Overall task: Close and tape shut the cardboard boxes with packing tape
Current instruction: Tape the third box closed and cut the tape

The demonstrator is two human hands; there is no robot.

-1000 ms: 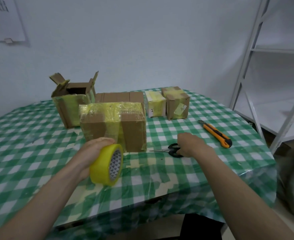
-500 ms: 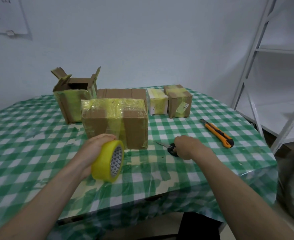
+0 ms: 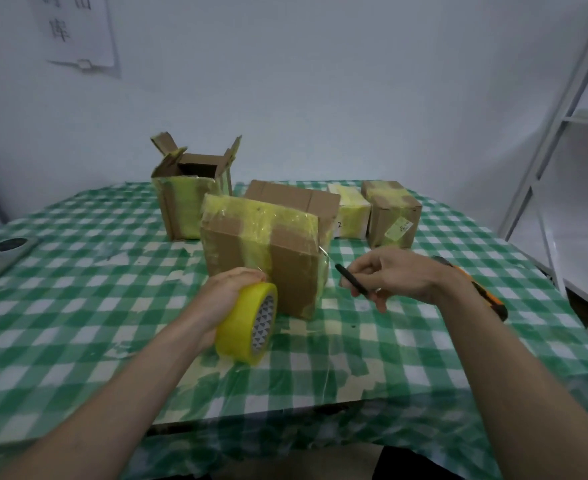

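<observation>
Scissors closing on the tape strand beside the box

The right hand [image 3: 394, 277] is gripping scissors [image 3: 351, 281] (blades apparently pointing left) just right of the taped cardboard box [image 3: 263, 254]; the left hand [image 3: 228, 292] is curling round the yellow tape roll [image 3: 247, 323] at its front.

We count five cardboard boxes on the table: one open box [image 3: 190, 199] with its flaps up, one large taped box [image 3: 263, 251] in front, one flat brown box [image 3: 294, 199] behind it, one small yellow-wrapped box [image 3: 351, 213], and one small brown box [image 3: 393, 214]. We count one roll of yellow tape [image 3: 249, 323], one pair of scissors [image 3: 349, 280], one orange utility knife [image 3: 486, 296], one grey device [image 3: 0, 252], one wall notice [image 3: 78, 29], and two hands.
</observation>
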